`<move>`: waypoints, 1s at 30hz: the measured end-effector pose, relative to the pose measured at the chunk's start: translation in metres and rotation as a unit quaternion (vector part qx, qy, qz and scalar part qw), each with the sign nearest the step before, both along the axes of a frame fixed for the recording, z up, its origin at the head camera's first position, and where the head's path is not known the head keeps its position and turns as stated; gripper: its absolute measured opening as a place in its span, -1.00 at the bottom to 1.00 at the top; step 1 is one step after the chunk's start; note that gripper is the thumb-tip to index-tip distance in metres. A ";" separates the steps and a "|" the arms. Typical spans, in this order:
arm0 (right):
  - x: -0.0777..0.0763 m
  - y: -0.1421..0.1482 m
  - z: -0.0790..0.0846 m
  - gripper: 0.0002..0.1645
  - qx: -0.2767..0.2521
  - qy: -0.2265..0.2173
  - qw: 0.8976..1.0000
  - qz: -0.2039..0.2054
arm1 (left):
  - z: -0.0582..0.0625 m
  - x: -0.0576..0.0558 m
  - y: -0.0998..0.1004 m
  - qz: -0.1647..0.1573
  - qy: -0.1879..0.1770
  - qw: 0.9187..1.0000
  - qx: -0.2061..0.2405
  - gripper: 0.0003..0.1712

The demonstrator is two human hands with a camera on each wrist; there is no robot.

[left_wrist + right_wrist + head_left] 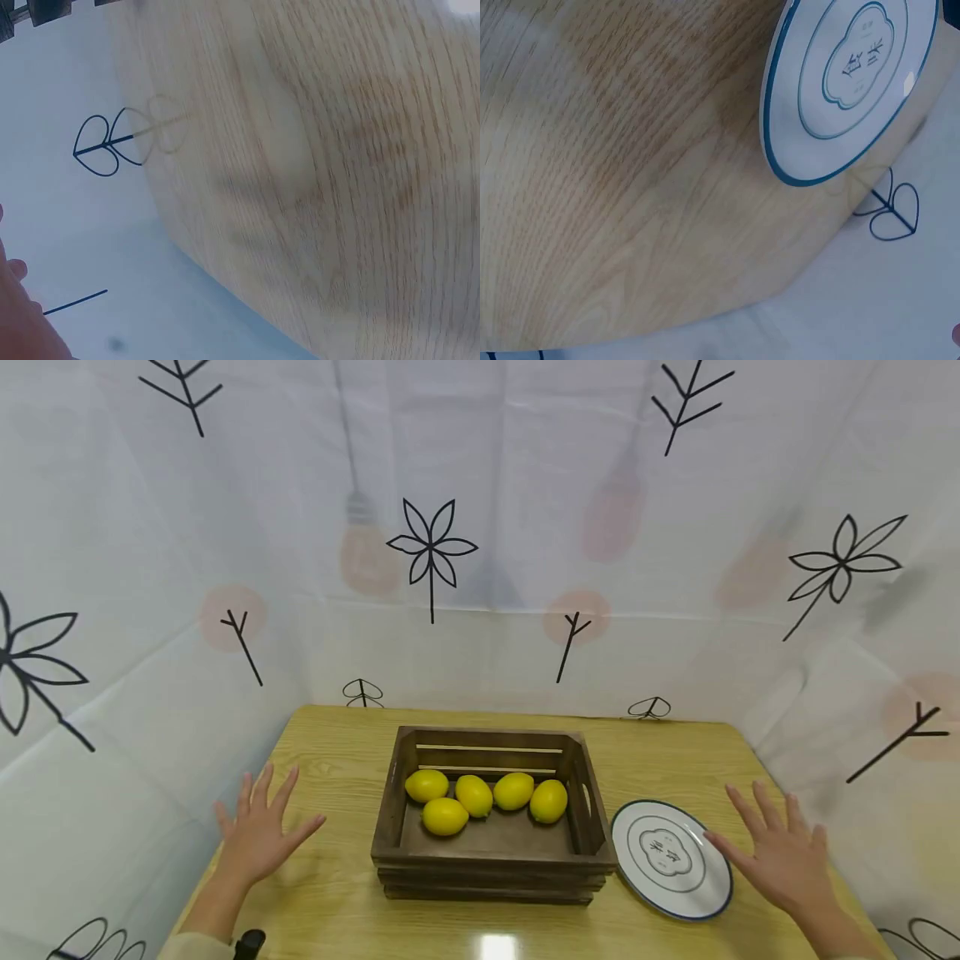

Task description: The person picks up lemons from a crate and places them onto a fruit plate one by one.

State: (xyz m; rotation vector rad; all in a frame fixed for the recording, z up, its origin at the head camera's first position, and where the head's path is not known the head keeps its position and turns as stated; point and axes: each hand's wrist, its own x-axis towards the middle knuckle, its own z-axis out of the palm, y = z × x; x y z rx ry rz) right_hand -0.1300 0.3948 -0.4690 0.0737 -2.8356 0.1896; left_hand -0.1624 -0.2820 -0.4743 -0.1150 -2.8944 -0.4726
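In the head view my left hand [258, 839] is held with fingers spread, left of a dark wooden crate [491, 881], and it holds nothing. Several yellow lemons [474, 796] lie inside the crate, mostly toward its back. To the crate's right is a white plate [671, 897] with a blue rim and a printed centre. My right hand [787, 856], fingers also spread, is at the plate's right side; the thumb tip overlaps the plate's edge in view, and I cannot tell if it touches. The right wrist view also shows the plate [787, 142]; the left wrist view catches part of my left hand [26, 319].
The light wood table [330, 760] carries the crate and plate. White cloth [480, 652] printed with flowers and twigs hangs behind and along both sides of the table. A dark band [250, 943] sits near my left wrist.
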 end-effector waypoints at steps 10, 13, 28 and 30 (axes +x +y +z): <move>-0.005 -0.007 0.004 0.00 -0.018 0.022 0.999 0.026 | 0.004 -0.005 0.007 -0.024 0.050 0.997 0.045 0.02; -0.006 -0.009 0.004 0.00 -0.026 0.023 0.999 0.033 | 0.007 -0.005 0.010 -0.034 0.067 0.996 0.051 0.03; -0.009 -0.021 0.007 -0.03 -0.056 0.017 0.997 0.054 | 0.014 -0.005 0.034 -0.093 0.058 0.985 0.134 0.03; -0.010 -0.022 0.006 -0.03 -0.055 0.020 0.997 0.055 | 0.015 -0.004 0.037 -0.100 0.051 0.983 0.145 0.03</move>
